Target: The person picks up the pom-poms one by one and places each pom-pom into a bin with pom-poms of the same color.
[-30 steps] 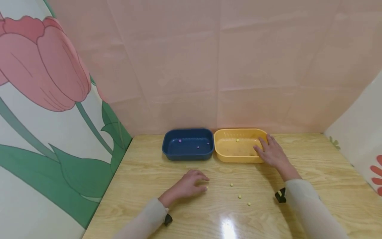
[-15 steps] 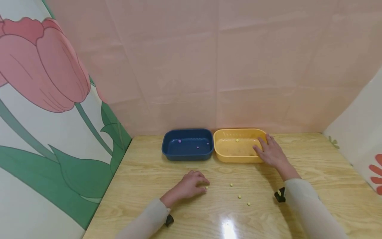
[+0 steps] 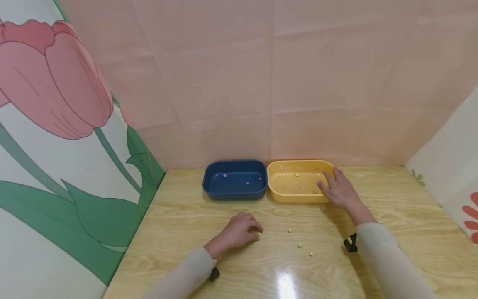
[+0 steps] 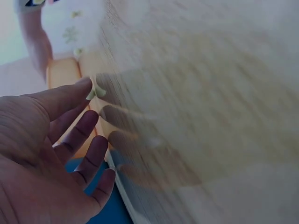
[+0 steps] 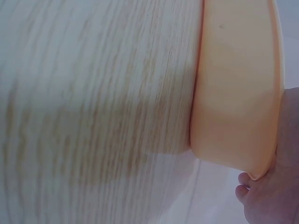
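Note:
My left hand (image 3: 239,231) is low over the wooden table, thumb and forefinger bent on either side of a small pale-yellow, bead-like piece (image 4: 96,91). A narrow gap shows between these fingertips in the head view; the left wrist view hides the forefinger partly behind the thumb. The other fingers are loosely bent. My right hand (image 3: 341,192) grips the right end of a yellow tray (image 3: 298,198), some fingers over the inside and two fingertips outside the rim in the right wrist view. One yellow piece (image 3: 296,175) lies in that tray.
A dark blue tray (image 3: 235,196) with purple pieces (image 3: 225,176) stands left of the yellow one, close beside it. Several more yellow pieces (image 3: 299,245) lie on the table (image 3: 179,216) right of my left hand. A pink sheet (image 3: 224,83) hangs behind the trays.
My left thumb and forefinger have drawn closer together around the yellow piece, which stays where it was. The right hand and both trays have not moved.

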Motion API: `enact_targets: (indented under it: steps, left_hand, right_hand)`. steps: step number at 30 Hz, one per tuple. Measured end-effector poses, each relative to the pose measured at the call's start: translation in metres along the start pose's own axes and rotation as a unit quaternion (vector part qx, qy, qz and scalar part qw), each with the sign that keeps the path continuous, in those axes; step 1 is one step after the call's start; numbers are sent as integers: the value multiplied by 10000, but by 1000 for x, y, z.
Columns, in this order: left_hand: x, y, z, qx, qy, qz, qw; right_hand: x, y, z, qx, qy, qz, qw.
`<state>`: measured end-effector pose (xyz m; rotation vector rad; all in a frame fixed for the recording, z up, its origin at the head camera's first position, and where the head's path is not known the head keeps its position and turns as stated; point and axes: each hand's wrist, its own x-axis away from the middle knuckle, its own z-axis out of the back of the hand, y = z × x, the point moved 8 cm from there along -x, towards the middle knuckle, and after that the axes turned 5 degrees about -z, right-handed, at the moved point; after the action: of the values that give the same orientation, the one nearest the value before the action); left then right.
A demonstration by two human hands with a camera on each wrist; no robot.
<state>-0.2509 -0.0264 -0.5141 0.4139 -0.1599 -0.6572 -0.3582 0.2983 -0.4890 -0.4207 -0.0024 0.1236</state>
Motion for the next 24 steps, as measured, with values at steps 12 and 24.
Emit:
enact_targets:
  steps: [12, 24]
  left_hand:
    - [-3, 4, -1, -132, 38, 80, 9999]
    - [-7, 7, -2, -502, 94, 79, 9987]
  right_hand:
    - [0, 1, -1, -37, -50, -31, 10000]
    - [0, 3, -1, -39, -53, -16, 10000]
